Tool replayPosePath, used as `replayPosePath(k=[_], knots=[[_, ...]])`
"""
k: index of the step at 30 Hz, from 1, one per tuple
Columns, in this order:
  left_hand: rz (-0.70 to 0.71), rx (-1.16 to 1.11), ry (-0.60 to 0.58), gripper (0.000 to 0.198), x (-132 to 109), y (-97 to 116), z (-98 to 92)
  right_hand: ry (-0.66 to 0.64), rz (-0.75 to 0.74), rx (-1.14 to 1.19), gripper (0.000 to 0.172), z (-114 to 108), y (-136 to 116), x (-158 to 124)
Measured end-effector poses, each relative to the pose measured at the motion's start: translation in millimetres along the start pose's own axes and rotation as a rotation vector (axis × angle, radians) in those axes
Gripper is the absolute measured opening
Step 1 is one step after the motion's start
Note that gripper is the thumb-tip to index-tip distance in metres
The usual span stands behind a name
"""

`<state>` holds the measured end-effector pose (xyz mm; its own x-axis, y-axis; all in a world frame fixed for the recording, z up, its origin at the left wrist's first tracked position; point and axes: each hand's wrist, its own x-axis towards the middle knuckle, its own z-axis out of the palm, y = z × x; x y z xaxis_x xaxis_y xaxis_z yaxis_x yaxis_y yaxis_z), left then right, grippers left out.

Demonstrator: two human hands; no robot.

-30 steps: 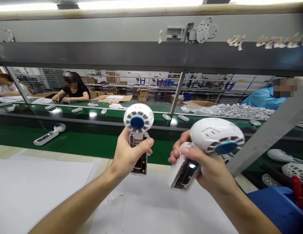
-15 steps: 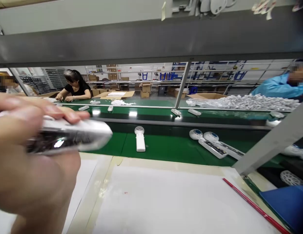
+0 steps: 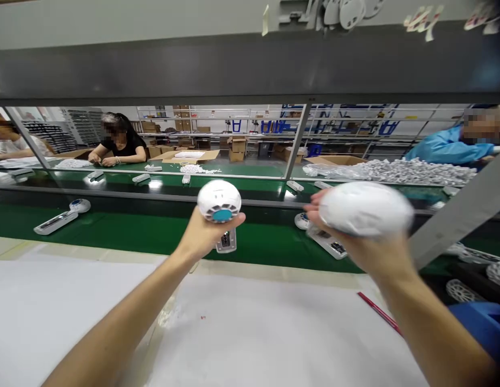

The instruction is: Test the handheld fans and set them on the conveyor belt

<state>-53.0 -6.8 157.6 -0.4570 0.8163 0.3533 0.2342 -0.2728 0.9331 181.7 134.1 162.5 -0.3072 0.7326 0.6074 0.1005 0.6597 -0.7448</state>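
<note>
My left hand [image 3: 207, 231] is closed around a white handheld fan [image 3: 219, 196] with a blue centre in its round head, over the green belt [image 3: 153, 231]. Below the fingers shows an open handle with inner parts. My right hand [image 3: 354, 247] grips a white rounded fan [image 3: 366, 209], smeared by motion; its fingertips reach out to the left. Just behind this hand an opened fan handle [image 3: 328, 244] lies on the belt, partly hidden. Another opened fan [image 3: 58, 220] rests on the belt at the left.
White sheets [image 3: 274, 328] cover the near bench, with a red stick [image 3: 381, 314] at the right. A slanted grey post [image 3: 459, 215] stands beside my right arm, near a blue bin [image 3: 479, 328]. A grey beam [image 3: 233, 70] crosses overhead. Co-workers sit across the belt.
A hand holding an opened white handle was close at the left; now both hands reach forward over the belt, each with a fan. The view has shifted slightly, showing more at the left.
</note>
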Motion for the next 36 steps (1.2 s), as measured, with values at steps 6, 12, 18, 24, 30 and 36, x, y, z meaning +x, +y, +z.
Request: replayPosePath(k=[6, 12, 18, 24, 30, 36], knots=[[-0.140, 0.165, -0.096, 0.051, 23, -81, 6.1, -0.115, 0.466, 0.062, 0.048, 44, 88, 11], [-0.054, 0.449, -0.029, 0.057, 31, -115, -3.5, -0.296, 0.414, -0.372, 0.054, 55, 120, -4], [0.061, 0.852, -0.006, 0.045, 38, -127, -16.7, -0.457, 0.278, -0.751, 0.038, 64, 116, -14], [-0.062, 1.057, 0.060, 0.036, 36, -138, -30.0, -0.389, 0.229, -1.042, 0.039, 54, 106, -11], [-0.389, 1.000, 0.167, 0.056, 43, -140, -64.2, -0.470, 0.375, -1.026, 0.034, 47, 118, -9], [-0.542, 0.588, 0.263, 0.056, 53, -122, -94.8, -0.491, 0.597, -0.599, 0.043, 49, 118, -6]])
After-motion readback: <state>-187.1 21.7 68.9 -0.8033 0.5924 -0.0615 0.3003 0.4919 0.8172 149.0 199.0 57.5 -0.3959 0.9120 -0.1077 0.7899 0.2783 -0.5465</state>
